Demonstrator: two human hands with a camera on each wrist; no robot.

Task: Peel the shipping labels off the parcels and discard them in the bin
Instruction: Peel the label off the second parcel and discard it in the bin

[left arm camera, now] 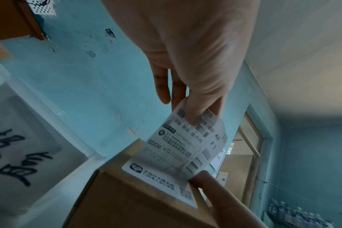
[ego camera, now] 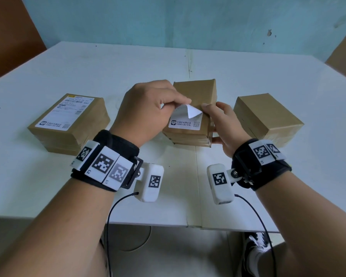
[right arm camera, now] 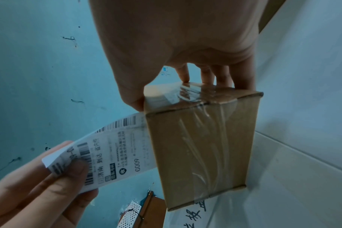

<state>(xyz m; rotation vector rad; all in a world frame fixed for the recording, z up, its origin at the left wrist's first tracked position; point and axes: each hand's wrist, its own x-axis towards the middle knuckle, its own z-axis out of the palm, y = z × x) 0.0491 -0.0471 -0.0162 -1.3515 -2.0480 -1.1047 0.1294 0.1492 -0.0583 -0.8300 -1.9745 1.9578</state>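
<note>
Three brown cardboard parcels stand on the white table (ego camera: 188, 186). My right hand (ego camera: 218, 120) grips the middle parcel (ego camera: 196, 92) by its right side, thumb against the top edge. My left hand (ego camera: 185, 101) pinches the far end of its white shipping label (ego camera: 185, 121), which is peeled and curled back, with its near strip still stuck. The left wrist view shows that label (left arm camera: 182, 148) bending up from the parcel (left arm camera: 127, 200) into my left hand (left arm camera: 195, 111). In the right wrist view my right hand (right arm camera: 166, 92) clasps the taped parcel (right arm camera: 201, 146), the label (right arm camera: 115, 148) beside it.
The left parcel (ego camera: 72, 124) lies flat with a full label (ego camera: 62, 114) on top. No label shows on the right parcel (ego camera: 266, 118). A blue wall rises behind the table. No bin is in view. Cables hang from my wrist cameras over the near table edge.
</note>
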